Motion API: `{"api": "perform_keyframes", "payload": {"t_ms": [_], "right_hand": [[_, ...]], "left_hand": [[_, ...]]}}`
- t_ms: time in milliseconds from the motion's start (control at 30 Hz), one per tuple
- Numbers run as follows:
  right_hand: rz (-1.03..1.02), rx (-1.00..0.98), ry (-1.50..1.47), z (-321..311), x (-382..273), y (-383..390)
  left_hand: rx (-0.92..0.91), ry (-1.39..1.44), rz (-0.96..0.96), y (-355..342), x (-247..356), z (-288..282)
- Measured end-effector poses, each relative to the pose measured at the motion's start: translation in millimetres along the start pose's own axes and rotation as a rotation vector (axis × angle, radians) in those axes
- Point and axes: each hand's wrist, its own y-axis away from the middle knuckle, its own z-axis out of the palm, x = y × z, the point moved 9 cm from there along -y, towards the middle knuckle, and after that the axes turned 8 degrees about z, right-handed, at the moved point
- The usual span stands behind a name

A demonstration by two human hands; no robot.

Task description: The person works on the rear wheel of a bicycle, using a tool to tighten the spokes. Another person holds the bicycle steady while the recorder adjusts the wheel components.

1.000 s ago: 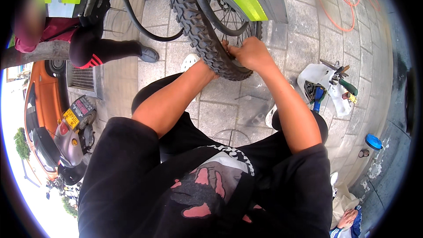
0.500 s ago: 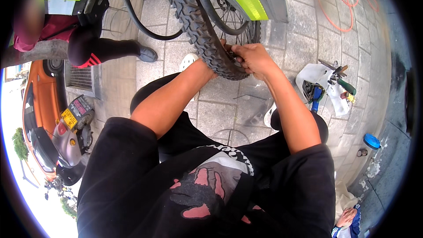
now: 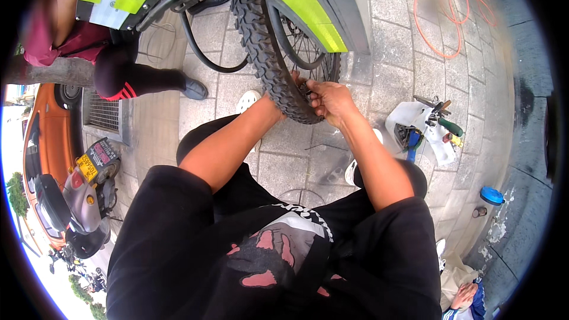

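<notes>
A knobbly black bicycle tyre (image 3: 259, 38) on a spoked wheel stands before me at the upper middle. My left hand (image 3: 274, 106) reaches round the tyre from the left, mostly hidden behind it, with some fingertips showing on the inner side. On the right of the wheel, my right hand (image 3: 333, 102) has its thumb and fingers pinched together at the tyre's inner edge, by the rim. Whatever small dark thing lies between those fingers is too unclear to name. Both hands are close together at the wheel's lower part.
Grey panels with yellow-green strips (image 3: 305, 9) flank the wheel. A white container with hand tools (image 3: 409, 124) lies on the paving to my right, near a blue lid (image 3: 491, 195) and an orange hose (image 3: 459, 21). A seated person (image 3: 124, 77) is at left, beyond them a parked scooter (image 3: 86, 192).
The view has shifted, so the wheel and panels appear lower. Both hands stay at the wheel; my right fingers have closed in slightly at the tyre's inner edge.
</notes>
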Motion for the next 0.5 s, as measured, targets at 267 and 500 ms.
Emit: {"api": "perform_keyframes", "payload": {"t_ms": [267, 500], "right_hand": [[-0.207, 0.216, 0.233, -28.6, -30.7, 2.5], [-0.117, 0.119, 0.432, -24.5, -10.4, -14.0]], "left_hand": [[0.061, -0.162, 0.089, -1.1, 7.6, -8.9], [0.1, -0.178, 0.049, -2.0, 6.9, -12.8]]}}
